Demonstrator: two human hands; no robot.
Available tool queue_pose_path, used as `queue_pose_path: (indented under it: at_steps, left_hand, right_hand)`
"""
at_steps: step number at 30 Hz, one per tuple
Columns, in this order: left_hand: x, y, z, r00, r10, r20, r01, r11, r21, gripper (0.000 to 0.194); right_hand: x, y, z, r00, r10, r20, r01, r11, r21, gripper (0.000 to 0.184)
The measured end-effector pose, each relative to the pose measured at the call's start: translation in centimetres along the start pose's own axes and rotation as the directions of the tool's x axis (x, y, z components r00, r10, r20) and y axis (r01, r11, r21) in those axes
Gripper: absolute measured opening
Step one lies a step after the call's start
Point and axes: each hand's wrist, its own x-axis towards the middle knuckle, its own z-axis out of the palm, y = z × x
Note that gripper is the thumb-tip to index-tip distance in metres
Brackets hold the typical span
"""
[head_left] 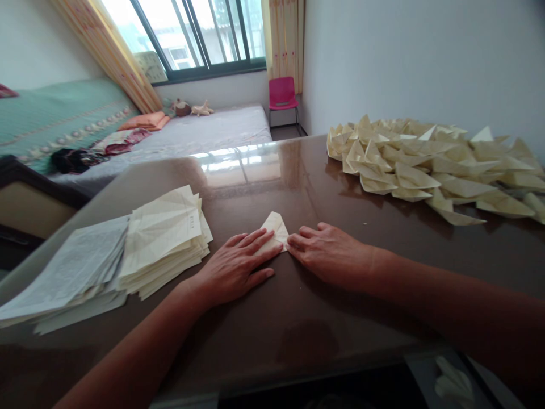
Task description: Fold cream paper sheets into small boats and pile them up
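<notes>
A small folded piece of cream paper [276, 225] lies on the brown glossy table [238, 352], its top narrowing to a blunt point. My left hand [240, 258] rests flat across its left and lower part, fingers stretched out and pressing it down. At the paper's lower right corner, my right hand [326, 250] has its fingers curled together, the tips touching the edge. Whether those fingertips pinch the paper or only press on it is partly hidden. The lower left of the paper is covered by my left fingers.
Left of my hands sit a stack of creased cream sheets [164, 233] and a stack of grey printed sheets [80, 267]. A large pile of folded paper boats [417, 165] spreads over the table's back right, near the wall. Beyond are a bed [230, 122] and a pink chair [282, 94].
</notes>
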Motion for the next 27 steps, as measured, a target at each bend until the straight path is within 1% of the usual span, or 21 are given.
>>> queue_pose_path:
  at_steps: [5, 7, 9, 10, 12, 14, 15, 17, 19, 21, 22, 24, 27]
  left_hand:
    - [-0.2, -0.3, -0.3, 0.998, -0.009, -0.058, 0.009, 1.000, 0.005, 0.040]
    - [-0.2, -0.2, -0.3, 0.995, -0.012, -0.096, 0.013, 1.000, 0.010, 0.036]
    - [-0.1, -0.2, -0.1, 0.990, -0.015, -0.139, 0.017, 1.000, 0.013, 0.033]
    - [0.0, -0.2, 0.0, 0.987, -0.015, -0.163, 0.017, 1.000, 0.009, 0.032]
    - [0.2, -0.1, 0.3, 0.978, -0.014, -0.208, 0.013, 1.000, -0.007, 0.031]
    - [0.3, -0.2, 0.5, 0.969, -0.016, -0.246, 0.012, 1.000, -0.018, 0.030]
    - [0.3, -0.3, 0.5, 0.966, -0.018, -0.258, 0.014, 1.000, -0.019, 0.030]
    - [0.3, -0.4, 0.6, 0.964, -0.023, -0.264, 0.019, 1.000, -0.016, 0.029]
    - [0.3, -0.5, 0.7, 0.965, -0.023, -0.260, 0.021, 1.000, -0.011, 0.029]
    - [0.4, -0.6, 0.8, 0.963, -0.037, -0.266, 0.040, 0.999, 0.005, 0.030]
    - [0.4, -0.6, 0.9, 0.960, -0.049, -0.277, 0.055, 0.998, 0.016, 0.030]
    - [0.7, -0.5, 1.1, 0.949, -0.066, -0.307, 0.079, 0.996, 0.030, 0.030]
    - [1.0, -0.2, 1.4, 0.933, -0.052, -0.356, 0.057, 0.998, 0.002, 0.030]
  right_hand:
    - [-0.1, -0.1, -0.3, 1.000, -0.008, 0.000, 0.008, 1.000, -0.005, 0.025]
    - [0.3, 0.2, -0.1, 1.000, -0.006, -0.019, 0.006, 1.000, 0.024, 0.023]
    - [1.0, 0.9, 0.6, 0.996, 0.056, -0.065, -0.051, 0.996, 0.072, 0.021]
    - [1.5, 1.2, 1.0, 0.988, 0.118, -0.097, -0.108, 0.989, 0.098, 0.022]
    - [2.5, 1.9, 2.1, 0.951, 0.263, -0.161, -0.242, 0.960, 0.142, 0.030]
    - [3.2, 2.4, 3.0, 0.929, 0.317, -0.189, -0.275, 0.936, 0.221, 0.043]
    - [3.4, 2.6, 3.4, 0.927, 0.321, -0.195, -0.265, 0.927, 0.267, 0.048]
    - [3.6, 2.8, 4.0, 0.925, 0.320, -0.206, -0.234, 0.905, 0.355, 0.051]
    - [3.5, 3.0, 4.2, 0.918, 0.329, -0.221, -0.213, 0.879, 0.426, 0.051]
    - [3.4, 3.2, 4.3, 0.908, 0.343, -0.242, -0.201, 0.862, 0.466, 0.045]
    - [3.4, 3.2, 4.2, 0.906, 0.339, -0.252, -0.190, 0.860, 0.473, 0.040]
    - [3.2, 2.9, 3.9, 0.919, 0.294, -0.264, -0.150, 0.878, 0.455, 0.032]
    - [3.1, 2.1, 3.3, 0.947, 0.195, -0.257, -0.093, 0.928, 0.360, 0.038]
